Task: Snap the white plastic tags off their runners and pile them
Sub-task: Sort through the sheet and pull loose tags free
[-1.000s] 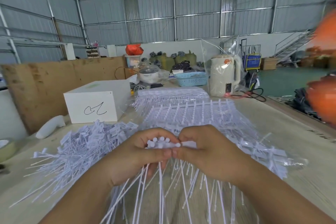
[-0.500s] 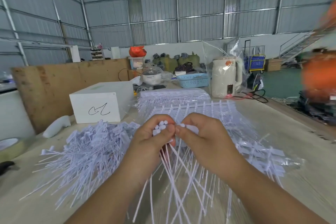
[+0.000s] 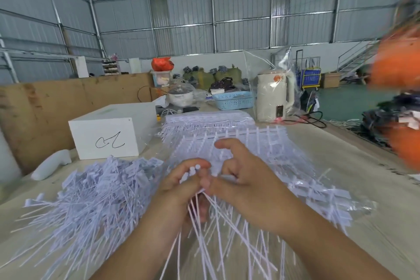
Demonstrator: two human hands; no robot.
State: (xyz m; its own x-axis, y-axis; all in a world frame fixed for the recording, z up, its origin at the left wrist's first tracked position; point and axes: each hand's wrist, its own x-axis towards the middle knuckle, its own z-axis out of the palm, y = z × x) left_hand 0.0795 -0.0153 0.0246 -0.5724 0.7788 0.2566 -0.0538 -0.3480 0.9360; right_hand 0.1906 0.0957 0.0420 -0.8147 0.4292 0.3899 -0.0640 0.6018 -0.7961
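The left hand grips a bunch of white tags at center frame, fingers curled around their stems just under the round heads, while the long tails fan down toward the bottom edge. The right hand sits just beside it, touching at the fingertips; its thumb and lower fingers appear to pinch a white piece against the bunch, and its forefinger arches up free. Whether that piece is a tag or a bit of runner is too blurred to tell.

To do this step well, I judge the left hand should keep the bunch tight near the heads so the stems do not splay, while the right twists or bends sharply close to the joint, not out along the tail, so each tag breaks off cleanly.

The loose pile of freed tags lies on the bench at left of center, near the left hand. Tags on their runners lie in sheets just behind and to the right of both hands, partly under clear plastic, with a further stack behind them.
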